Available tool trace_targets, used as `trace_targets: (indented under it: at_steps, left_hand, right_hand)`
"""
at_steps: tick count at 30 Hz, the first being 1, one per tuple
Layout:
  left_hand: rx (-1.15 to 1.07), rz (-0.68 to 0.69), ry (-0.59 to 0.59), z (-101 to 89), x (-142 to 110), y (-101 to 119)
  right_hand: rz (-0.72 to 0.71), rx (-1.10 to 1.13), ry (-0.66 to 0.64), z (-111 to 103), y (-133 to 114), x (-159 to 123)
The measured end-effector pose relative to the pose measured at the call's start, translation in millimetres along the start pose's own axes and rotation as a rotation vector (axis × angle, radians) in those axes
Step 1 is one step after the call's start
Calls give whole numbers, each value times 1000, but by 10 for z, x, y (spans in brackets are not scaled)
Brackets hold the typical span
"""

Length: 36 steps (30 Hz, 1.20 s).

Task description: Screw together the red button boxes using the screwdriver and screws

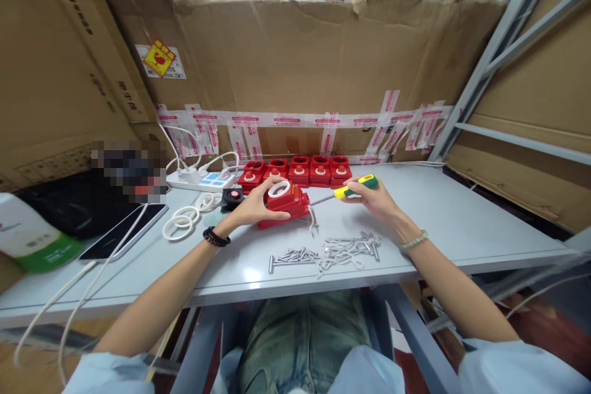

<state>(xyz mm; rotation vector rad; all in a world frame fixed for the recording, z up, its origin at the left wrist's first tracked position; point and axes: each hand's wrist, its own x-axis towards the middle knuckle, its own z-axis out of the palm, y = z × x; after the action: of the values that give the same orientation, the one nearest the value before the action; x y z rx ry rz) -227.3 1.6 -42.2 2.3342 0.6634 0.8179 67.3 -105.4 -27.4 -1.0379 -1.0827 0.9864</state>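
My left hand (258, 203) is wrapped round a red housing (285, 202) that has a white ring on its upper face and is held tilted over the table. In my right hand (375, 198) is a screwdriver (351, 188) with a yellow and green handle. Its shaft points left, and the tip is at or close to the housing's right side; contact cannot be made out. A white cord with a small metal piece hangs from that side. Below lie a pile of screws (298, 255) and a tangle of white cords with metal pins (351, 249).
Several red housings (320, 171) stand in a row at the back. White rings (178, 225) and a black square part (231, 198) lie at left, near a power strip (203, 181) and a phone (124, 234). Cardboard (295, 55) walls the back; a metal rack (489, 68) stands right.
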Motion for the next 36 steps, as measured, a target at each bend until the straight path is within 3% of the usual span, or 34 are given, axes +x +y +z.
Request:
trace_targets:
  at_steps: [4, 12, 16, 23, 29, 36]
  left_hand:
    - [-9, 18, -15, 29, 0, 61]
    - [-22, 10, 17, 26, 8, 36]
    - [-8, 2, -5, 34, 1, 35]
    - [74, 20, -11, -19, 5, 64]
    - [216, 50, -7, -69, 10, 40]
    - [342, 14, 1, -33, 128, -57]
  right_hand:
    - [94, -5, 125, 62, 22, 6]
    - [-5, 3, 51, -15, 12, 5]
    - [-37, 15, 163, -10, -36, 8]
    - [-222, -69, 411, 67, -131, 20]
    - [-178, -279, 208, 272, -152, 30]
    - [-114, -291, 120, 434, -125, 154]
